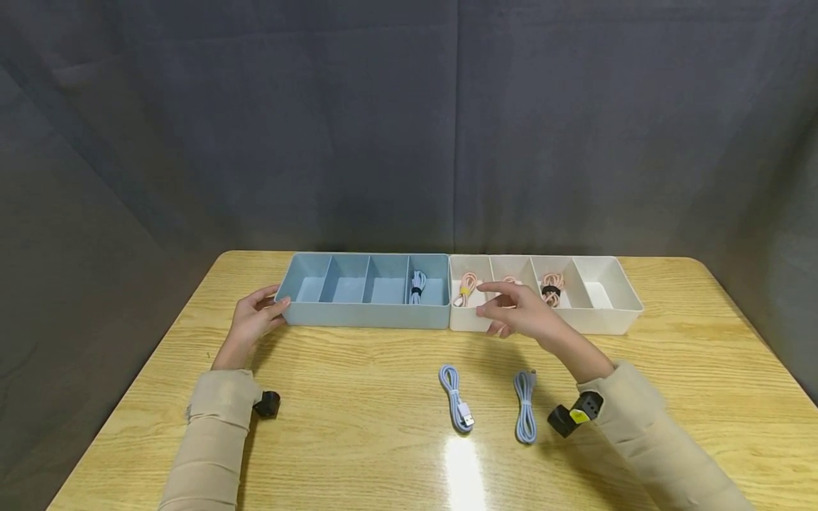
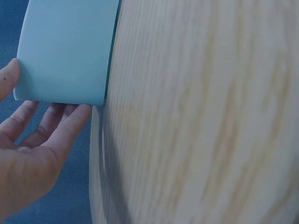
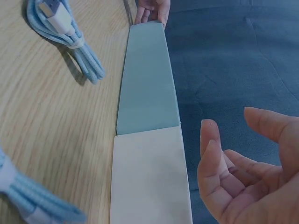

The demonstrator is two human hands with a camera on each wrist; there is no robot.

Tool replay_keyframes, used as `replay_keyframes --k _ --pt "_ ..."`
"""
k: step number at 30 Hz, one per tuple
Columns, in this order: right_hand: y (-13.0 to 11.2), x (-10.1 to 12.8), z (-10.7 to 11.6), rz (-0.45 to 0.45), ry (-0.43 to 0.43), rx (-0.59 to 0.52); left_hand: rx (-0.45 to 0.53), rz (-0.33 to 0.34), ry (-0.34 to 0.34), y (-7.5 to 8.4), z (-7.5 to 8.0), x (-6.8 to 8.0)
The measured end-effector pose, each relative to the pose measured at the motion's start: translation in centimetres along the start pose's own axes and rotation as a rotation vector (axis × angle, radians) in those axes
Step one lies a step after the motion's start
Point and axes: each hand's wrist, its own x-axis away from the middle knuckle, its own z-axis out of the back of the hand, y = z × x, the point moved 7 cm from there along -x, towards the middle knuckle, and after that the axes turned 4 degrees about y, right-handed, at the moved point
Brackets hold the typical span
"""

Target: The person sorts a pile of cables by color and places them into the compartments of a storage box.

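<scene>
Gripping smooth oblong blue box: left hand.

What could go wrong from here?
1. The blue tray and white tray sit end to end, so a push from the left hand could shift both.
2. The right hand, over the white tray, might snag the yellow-tied pink cable.
3. The right wrist camera could knock the blue cable beside it.
</scene>
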Motion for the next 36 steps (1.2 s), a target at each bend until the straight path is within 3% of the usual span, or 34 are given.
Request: replay_keyframes --k 36 --pt "3.6 5.2 1.1 0.030 -0.140 -0.008 -0.017 0.007 0.006 -0.4 0.2 -0.3"
